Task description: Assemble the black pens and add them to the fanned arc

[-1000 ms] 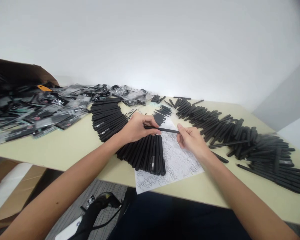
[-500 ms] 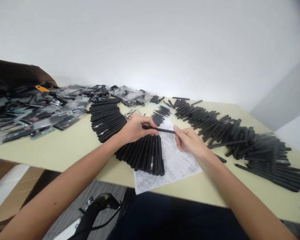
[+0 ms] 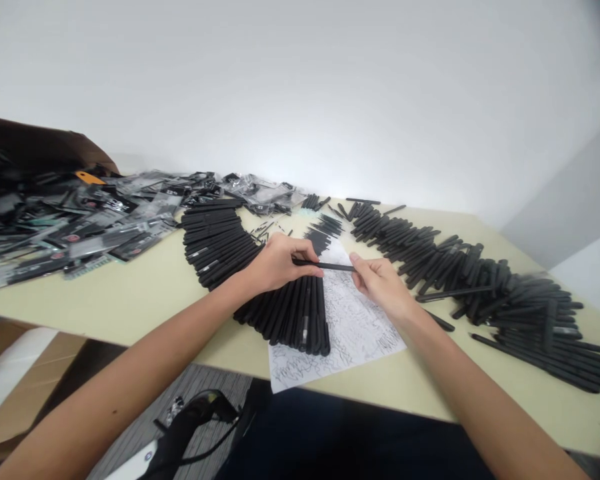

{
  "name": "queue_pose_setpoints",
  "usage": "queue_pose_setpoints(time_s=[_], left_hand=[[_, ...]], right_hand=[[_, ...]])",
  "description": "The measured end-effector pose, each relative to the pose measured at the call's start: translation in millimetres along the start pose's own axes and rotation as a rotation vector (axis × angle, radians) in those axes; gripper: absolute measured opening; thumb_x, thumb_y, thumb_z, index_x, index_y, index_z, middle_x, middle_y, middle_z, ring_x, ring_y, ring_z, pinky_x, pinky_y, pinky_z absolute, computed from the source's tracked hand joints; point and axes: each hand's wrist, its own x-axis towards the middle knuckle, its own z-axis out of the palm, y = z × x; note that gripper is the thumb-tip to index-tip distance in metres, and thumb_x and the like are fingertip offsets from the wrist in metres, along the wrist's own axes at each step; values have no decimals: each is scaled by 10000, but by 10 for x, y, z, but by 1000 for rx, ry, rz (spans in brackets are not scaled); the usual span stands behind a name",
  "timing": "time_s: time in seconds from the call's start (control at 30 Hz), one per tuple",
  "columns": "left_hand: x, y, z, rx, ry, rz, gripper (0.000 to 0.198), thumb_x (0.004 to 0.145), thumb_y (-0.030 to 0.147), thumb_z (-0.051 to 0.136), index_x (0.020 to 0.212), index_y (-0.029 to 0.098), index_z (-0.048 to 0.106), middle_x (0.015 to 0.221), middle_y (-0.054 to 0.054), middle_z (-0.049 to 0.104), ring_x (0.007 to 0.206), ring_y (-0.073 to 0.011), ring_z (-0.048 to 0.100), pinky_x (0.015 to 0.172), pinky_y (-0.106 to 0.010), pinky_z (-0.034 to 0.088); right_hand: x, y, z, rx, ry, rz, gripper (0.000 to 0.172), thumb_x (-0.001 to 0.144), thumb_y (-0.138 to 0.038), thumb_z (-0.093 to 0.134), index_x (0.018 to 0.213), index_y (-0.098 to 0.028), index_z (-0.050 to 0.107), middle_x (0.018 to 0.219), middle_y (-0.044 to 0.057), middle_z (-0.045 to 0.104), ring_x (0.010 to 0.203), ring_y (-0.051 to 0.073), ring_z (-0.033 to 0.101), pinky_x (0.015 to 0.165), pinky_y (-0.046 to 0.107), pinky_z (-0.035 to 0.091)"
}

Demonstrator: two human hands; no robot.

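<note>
A slim black pen [image 3: 337, 267] is held level between my two hands, above a sheet of white paper [image 3: 360, 333] covered in scribbles. My left hand [image 3: 283, 263] pinches the pen's left part between thumb and fingers. On its right end my right hand [image 3: 377, 280] is closed with thumb and forefinger. Below and left of my left hand, black pens [image 3: 293, 317] lie side by side in a curved row, partly covering the paper. Small thin black pieces [image 3: 323, 230] are gathered just beyond my hands.
Across the right of the pale table [image 3: 130, 303] stretches a long heap of black pens [image 3: 480, 280]. Clear and black plastic packets [image 3: 145, 200] pile up at the left, beside an open cardboard box [image 3: 35, 143]. A white wall [image 3: 300, 100] closes off the back.
Both hands and the pen between them have shifted very slightly to the right and down in view. My grip on the pen looks the same.
</note>
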Motion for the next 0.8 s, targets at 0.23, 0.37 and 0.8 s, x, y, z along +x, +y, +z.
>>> queue_pose_setpoints(time_s=[0.23,0.37,0.8], left_hand=[[17,-43,-72,-3,4,-75,212,785,327,838,838,145,742,744,-29,761,647,-133,702,650,-214,549],[17,-87,-89,97,-41,7,154,855,301,775,936,170,776,856,-50,786,768,-162,730,726,-251,542],[-25,-43,-98,301,-164,259,140,1001,194,526,942,153,647,835,-43,645,743,-148,596,666,-257,432]], right_hand=[[4,-7,-35,69,92,-50,524,918,-629,594,665,-170,600,462,-47,412,426,73,278,437,254,176],[2,9,-43,60,55,-71,493,920,-617,597,725,-165,635,492,-37,460,445,82,315,455,252,219],[-46,-52,-37,-81,-42,4,610,987,-532,461,471,-222,364,413,-36,353,417,81,254,460,279,211]])
